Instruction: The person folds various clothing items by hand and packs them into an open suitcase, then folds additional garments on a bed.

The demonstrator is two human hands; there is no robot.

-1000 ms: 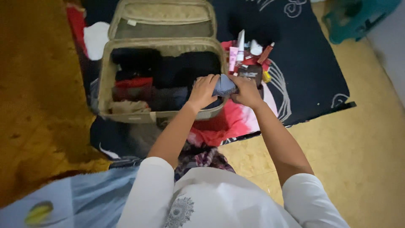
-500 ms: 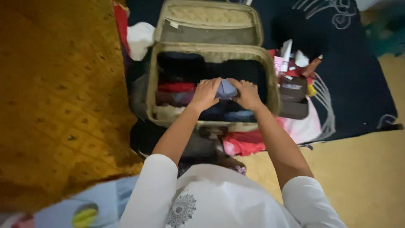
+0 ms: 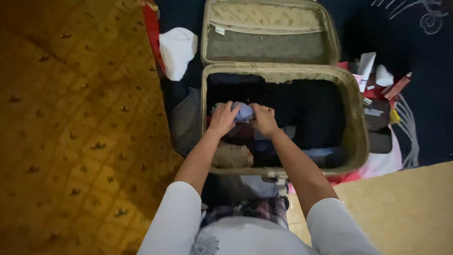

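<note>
Person: kneeling or sitting at the near edge of the suitcase [image 3: 356, 141], both arms in white sleeves reaching forward into it.

Left hand [image 3: 222, 118]: resting palm down on the left side of the small blue-grey cloth bundle [image 3: 244, 112], fingers curling over its left edge and pressing it against the clothes below.

Right hand [image 3: 264, 118]: sitting on the right side of the same bundle, fingers bent and closing around its right edge, knuckles facing up.

Fingers: both sets are gripping the bundle from opposite sides; the thumbs are hiding under the hands, so I cannot tell how they are lying.

Blue-grey cloth bundle: showing between the two hands, its rounded top peeking out just above the fingertips, touching both hands. It is lying in the left part of the suitcase's lower half, near the back wall.

Suitcase: lying open on the floor, beige and quilted, its lid [image 3: 269, 30] leaning back away from the person.

Packed clothes: dark garments [image 3: 311, 113] are filling the right part of the case; a tan folded piece [image 3: 233, 156] is lying near the front edge, just below the left wrist; something red is showing under the hands.

White cloth [image 3: 177, 49]: lying outside the case, beside the lid's left edge.

Small items [image 3: 377, 89]: tubes, bottles and dark pouches are crowding together just outside the right wall of the case.

Floor: a gold patterned carpet [image 3: 71, 118] is spreading to the left, a dark blue mat [image 3: 420, 56] beneath the case.
</note>
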